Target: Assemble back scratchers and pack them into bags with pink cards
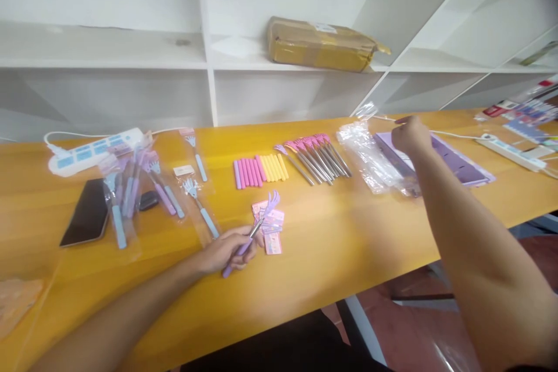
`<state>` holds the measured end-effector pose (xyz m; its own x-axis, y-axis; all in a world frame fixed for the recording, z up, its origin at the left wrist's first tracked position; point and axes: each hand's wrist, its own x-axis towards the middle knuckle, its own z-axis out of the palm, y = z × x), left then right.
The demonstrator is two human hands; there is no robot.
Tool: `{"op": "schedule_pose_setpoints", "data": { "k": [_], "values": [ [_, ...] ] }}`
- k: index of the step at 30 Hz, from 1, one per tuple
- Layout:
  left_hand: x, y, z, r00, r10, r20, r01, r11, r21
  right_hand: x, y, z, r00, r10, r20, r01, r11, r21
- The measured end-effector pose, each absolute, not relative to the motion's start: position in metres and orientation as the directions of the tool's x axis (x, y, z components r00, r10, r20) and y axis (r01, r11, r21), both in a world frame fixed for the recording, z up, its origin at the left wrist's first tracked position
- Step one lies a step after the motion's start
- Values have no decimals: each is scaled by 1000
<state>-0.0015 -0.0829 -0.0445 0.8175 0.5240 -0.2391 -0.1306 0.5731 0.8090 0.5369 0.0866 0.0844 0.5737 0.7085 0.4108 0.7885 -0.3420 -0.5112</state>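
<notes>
My left hand [235, 249] is closed around the purple handle of a small back scratcher [258, 226], its claw head pointing up and away over a few pink printed cards [274, 241]. Farther right, my right hand [411, 138] is stretched out above a purple tray [462, 160], beside a pile of clear plastic bags [368, 151]. Its fingers look curled together; anything between them is hidden. Pink and yellow handle sleeves [257, 170] lie in a row at mid-table. Beside them are several metal scratcher rods [320, 160] with pink or purple heads.
Bagged scratchers [200, 209] lie at the left, near a black phone-like slab [86, 212] and a white power strip [96, 151]. Another power strip [510, 153] lies right. A taped brown package [322, 43] rests on the white shelf behind the wooden table [331, 256].
</notes>
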Motion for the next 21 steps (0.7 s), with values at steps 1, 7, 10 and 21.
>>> {"op": "schedule_pose_setpoints", "data": {
  "k": [1, 7, 10, 21],
  "values": [
    [-1, -83, -46, 813, 531, -238, -143, 579, 803, 537, 88, 75, 609, 695, 381, 764, -386, -518],
    [-4, -84, -42, 817, 523, -243, -123, 569, 813, 533, 96, 41, 698, 641, 321, 691, -483, -538],
    [-6, -85, -36, 820, 513, -255, -83, 547, 833, 520, 98, 44, 636, 635, 438, 761, -420, -495],
    [-5, -88, -36, 795, 584, -165, -104, 399, 911, 284, -49, 34, -523, 851, 58, 433, 323, -841]
  ]
}}
